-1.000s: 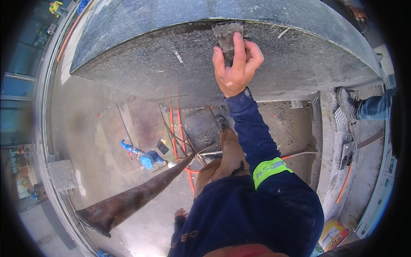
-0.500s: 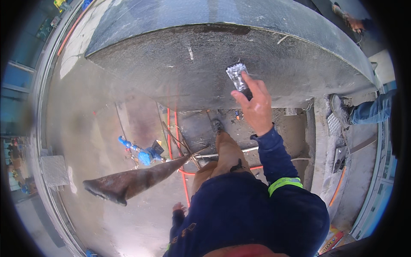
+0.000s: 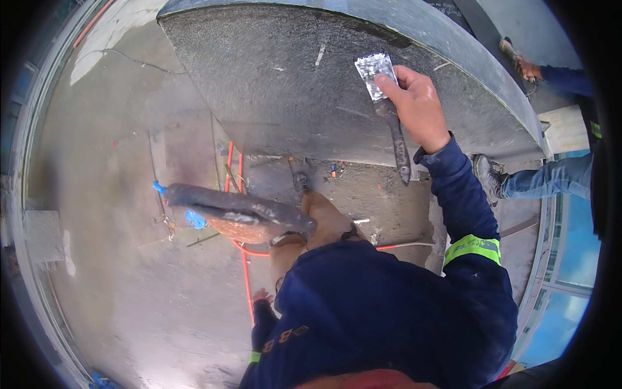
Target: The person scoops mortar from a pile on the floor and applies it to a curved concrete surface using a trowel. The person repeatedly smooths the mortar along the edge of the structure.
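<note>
Closest in: person in a dark blue top with a hi-vis band on the right sleeve (image 3: 473,247), seen from above. Left hand (image 3: 327,219) sits low at the body, fingers closed around the narrow end of a long dark mortar-caked board (image 3: 230,211) that runs out level toward the person's left. A blue object (image 3: 194,219) shows just under the board, kind unclear.

Floor below: dusty concrete floor (image 3: 129,292), an orange hose (image 3: 246,285) running across it, small debris near the slab's lower edge.

Further out: right hand (image 3: 418,107) is raised against a large grey plastered slab (image 3: 278,84), fingers wrapped on a putty knife (image 3: 382,91). The blade is flat on the slab surface, shiny with wet compound; the dark handle points down past the wrist.

Far right: another person, blue sleeve (image 3: 564,78) and jeans leg (image 3: 544,181), a hand (image 3: 518,65) at the slab's upper edge.
</note>
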The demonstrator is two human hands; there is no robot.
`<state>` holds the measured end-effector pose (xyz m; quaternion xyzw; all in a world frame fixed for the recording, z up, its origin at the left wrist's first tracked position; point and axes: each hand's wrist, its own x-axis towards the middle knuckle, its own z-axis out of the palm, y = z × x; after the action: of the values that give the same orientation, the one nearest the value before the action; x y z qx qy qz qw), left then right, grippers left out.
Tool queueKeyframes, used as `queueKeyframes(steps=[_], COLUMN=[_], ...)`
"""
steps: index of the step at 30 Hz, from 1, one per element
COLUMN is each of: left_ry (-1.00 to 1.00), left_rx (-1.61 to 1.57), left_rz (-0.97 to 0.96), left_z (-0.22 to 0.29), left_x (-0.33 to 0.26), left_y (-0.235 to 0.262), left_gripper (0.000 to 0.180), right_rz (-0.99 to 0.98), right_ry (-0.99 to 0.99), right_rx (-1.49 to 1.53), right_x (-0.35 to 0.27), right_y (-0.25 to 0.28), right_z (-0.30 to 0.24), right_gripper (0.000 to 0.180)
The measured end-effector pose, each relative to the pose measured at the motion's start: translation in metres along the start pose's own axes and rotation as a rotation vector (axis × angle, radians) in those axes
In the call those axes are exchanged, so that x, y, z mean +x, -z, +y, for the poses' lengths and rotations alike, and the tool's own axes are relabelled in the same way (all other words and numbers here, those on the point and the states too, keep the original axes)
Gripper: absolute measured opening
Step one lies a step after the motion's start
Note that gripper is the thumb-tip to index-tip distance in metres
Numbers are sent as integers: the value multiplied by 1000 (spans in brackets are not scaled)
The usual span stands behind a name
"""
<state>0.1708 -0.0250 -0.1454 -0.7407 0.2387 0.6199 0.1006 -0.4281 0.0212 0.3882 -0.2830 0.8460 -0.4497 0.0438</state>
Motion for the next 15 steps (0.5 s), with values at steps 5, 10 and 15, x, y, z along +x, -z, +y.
queueKeyframes(steps=[5, 10, 15], left_ry=[-5, 25, 36], left_rx=[-48, -23, 2], left_rz=[-42, -64, -40], left_z=[-2, 3, 6], left_x=[1, -1, -7], left_y=[0, -9, -10], left_gripper=[29, 33, 38], right_rz=[42, 58, 31], right_ry=[376, 504, 447], right_rx=[-493, -618, -644], right_x=[27, 43, 50], right_y=[6, -1, 1], right_z=[-18, -25, -22], right_gripper=[30, 29, 28])
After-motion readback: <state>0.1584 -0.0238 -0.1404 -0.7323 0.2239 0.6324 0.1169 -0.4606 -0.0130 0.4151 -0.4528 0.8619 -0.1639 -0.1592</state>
